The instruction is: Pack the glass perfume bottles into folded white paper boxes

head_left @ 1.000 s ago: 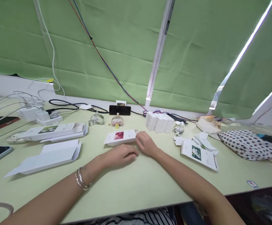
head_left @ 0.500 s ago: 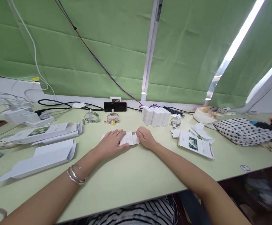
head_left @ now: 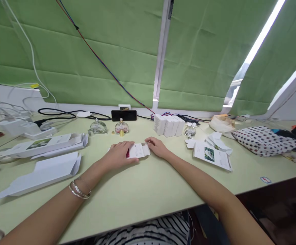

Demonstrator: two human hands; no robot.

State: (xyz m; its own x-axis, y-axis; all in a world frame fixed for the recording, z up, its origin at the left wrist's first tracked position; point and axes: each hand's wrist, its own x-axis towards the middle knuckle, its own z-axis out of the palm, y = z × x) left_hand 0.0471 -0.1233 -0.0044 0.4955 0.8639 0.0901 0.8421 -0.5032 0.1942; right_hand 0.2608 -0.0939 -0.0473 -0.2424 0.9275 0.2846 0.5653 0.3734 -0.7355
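A small white cardboard box (head_left: pixel 138 150) with printed text and a dark red patch lies on the table before me. Across its left part rests my left hand (head_left: pixel 118 153), fingers over the top and thumb along the near side, holding it. The flap (head_left: pixel 146 149) at the box's right end stands open. Beside that end is my right hand (head_left: pixel 159 148), index finger and thumb apart close to the flap; whether they touch it I cannot tell. Behind the box stand a pinkish perfume bottle (head_left: pixel 121 127) and a small gold cap (head_left: pixel 121 133).
A clear bottle (head_left: pixel 98 127) and a propped black phone (head_left: pixel 123 115) stand at the back. White boxes (head_left: pixel 168 126) are lined up right of centre, near another bottle (head_left: pixel 190 130). Unfolded cartons lie left (head_left: pixel 46 172) and right (head_left: pixel 211 156). A dotted pouch (head_left: pixel 265 142) sits far right.
My right hand has shifted slightly off the box's end, and its fingers have opened. The end flap, partly covered before, now shows open. My left hand stays on the box.
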